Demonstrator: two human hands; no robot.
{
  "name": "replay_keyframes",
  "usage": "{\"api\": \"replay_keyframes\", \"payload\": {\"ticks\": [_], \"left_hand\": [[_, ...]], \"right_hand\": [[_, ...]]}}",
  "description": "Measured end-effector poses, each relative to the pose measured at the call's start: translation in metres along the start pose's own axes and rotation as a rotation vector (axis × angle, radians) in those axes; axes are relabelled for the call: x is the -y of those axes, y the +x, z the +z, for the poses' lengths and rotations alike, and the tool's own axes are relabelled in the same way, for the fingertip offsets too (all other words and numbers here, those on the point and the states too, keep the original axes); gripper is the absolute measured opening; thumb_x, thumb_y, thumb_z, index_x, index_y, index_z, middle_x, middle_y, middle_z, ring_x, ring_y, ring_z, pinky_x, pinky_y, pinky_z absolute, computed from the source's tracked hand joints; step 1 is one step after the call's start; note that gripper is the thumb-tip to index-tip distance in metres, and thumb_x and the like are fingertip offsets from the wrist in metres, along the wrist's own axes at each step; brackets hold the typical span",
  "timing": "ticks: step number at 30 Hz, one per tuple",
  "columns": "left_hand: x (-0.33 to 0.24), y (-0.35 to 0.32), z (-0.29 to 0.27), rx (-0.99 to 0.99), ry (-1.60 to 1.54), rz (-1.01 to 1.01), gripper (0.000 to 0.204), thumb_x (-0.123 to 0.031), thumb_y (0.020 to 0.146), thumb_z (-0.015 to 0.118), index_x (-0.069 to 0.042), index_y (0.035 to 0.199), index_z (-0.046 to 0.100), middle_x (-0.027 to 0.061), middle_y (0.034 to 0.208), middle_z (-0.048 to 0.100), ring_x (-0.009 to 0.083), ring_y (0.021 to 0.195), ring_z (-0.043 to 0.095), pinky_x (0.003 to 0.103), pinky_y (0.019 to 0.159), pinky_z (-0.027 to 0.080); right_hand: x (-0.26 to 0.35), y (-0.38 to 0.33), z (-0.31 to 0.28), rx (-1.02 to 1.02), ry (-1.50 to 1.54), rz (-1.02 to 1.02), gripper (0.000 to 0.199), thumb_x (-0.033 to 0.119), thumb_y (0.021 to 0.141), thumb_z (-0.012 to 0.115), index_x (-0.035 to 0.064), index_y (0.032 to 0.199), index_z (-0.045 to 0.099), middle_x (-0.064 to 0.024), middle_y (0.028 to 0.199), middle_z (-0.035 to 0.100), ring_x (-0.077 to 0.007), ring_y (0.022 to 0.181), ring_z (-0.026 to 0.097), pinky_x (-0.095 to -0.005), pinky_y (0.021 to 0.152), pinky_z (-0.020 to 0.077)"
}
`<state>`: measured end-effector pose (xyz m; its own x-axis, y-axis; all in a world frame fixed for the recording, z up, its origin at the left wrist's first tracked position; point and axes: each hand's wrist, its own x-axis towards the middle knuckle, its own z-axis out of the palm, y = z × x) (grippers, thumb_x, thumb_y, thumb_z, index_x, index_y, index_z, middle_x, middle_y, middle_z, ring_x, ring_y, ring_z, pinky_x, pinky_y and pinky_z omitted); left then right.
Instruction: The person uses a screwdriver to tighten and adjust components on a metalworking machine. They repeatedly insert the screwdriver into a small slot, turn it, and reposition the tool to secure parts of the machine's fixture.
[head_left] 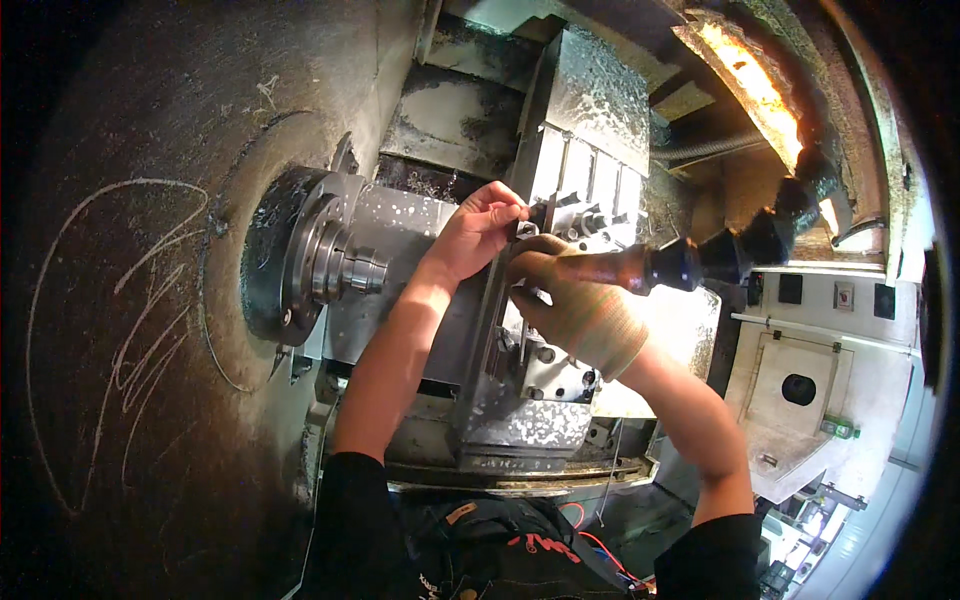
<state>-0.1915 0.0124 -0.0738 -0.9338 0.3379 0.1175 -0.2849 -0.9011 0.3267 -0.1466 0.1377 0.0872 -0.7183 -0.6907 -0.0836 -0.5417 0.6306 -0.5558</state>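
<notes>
While the bare left hand [487,225] pinches a small metal part at the top of the lathe's tool block [545,330], the gloved right hand [580,310] is closed around a brown-handled tool [625,268] pressed against the same spot, so the fitting looks mid-way, not finished. The chuck [330,265] stands empty. The tool's tip and the pinched piece are hidden behind fingers.

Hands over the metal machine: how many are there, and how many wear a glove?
2 hands, 1 gloved. The bare left hand pinches a small part on the grey metal tool block; the right hand, in a tan knit glove, sits just below it.
</notes>
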Motion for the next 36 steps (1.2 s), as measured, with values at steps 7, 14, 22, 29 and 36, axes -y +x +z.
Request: {"api": "replay_keyframes", "payload": {"ticks": [7, 14, 22, 29, 36], "left_hand": [[0.004, -0.005, 0.003, 0.009, -0.018, 0.028, 0.004, -0.008, 0.085, 0.058, -0.008, 0.089, 0.057, 0.0047, 0.085, 0.062, 0.0126, 0.083, 0.058, 0.027, 0.077, 0.046], [0.004, -0.007, 0.002, 0.048, -0.011, 0.023, 0.005, -0.008, 0.086, 0.057, -0.007, 0.091, 0.056, 0.0058, 0.09, 0.061, 0.0134, 0.084, 0.057, 0.028, 0.077, 0.046], [0.007, -0.011, 0.0, 0.006, -0.046, 0.005, 0.007, -0.006, 0.088, 0.053, -0.007, 0.093, 0.057, 0.0065, 0.09, 0.061, 0.0138, 0.084, 0.057, 0.028, 0.077, 0.046], [0.003, -0.009, 0.0, -0.027, -0.039, -0.014, 0.006, -0.006, 0.087, 0.054, -0.006, 0.092, 0.057, 0.0062, 0.089, 0.061, 0.0135, 0.084, 0.057, 0.028, 0.078, 0.046], [0.003, -0.009, 0.005, -0.016, 0.027, 0.031, 0.005, -0.006, 0.087, 0.054, -0.006, 0.092, 0.056, 0.0054, 0.088, 0.061, 0.0122, 0.083, 0.057, 0.027, 0.078, 0.045]], "right_hand": [[0.001, -0.006, 0.003, -0.057, -0.003, 0.029, 0.016, 0.002, 0.074, 0.061, 0.0017, 0.09, 0.06, -0.0112, 0.1, 0.056, -0.0274, 0.084, 0.059, -0.0338, 0.07, 0.0481], [0.006, -0.008, 0.006, -0.167, 0.064, 0.009, 0.022, -0.001, 0.074, 0.061, 0.0021, 0.095, 0.059, -0.0136, 0.104, 0.055, -0.0291, 0.092, 0.058, -0.0344, 0.075, 0.0478], [-0.002, -0.016, 0.001, -0.107, 0.035, 0.033, 0.023, -0.003, 0.077, 0.055, 0.0031, 0.098, 0.06, -0.0142, 0.115, 0.053, -0.029, 0.1, 0.056, -0.0343, 0.083, 0.0456], [0.0, -0.015, -0.009, 0.189, 0.051, 0.34, 0.027, -0.004, 0.079, 0.052, 0.0061, 0.103, 0.059, -0.0114, 0.116, 0.053, -0.0256, 0.094, 0.059, -0.0312, 0.074, 0.0493], [-0.011, -0.016, 0.0, -0.019, 0.063, 0.038, 0.028, -0.003, 0.078, 0.055, 0.0073, 0.103, 0.059, -0.0106, 0.117, 0.052, -0.0254, 0.091, 0.059, -0.0315, 0.072, 0.0501]]}}
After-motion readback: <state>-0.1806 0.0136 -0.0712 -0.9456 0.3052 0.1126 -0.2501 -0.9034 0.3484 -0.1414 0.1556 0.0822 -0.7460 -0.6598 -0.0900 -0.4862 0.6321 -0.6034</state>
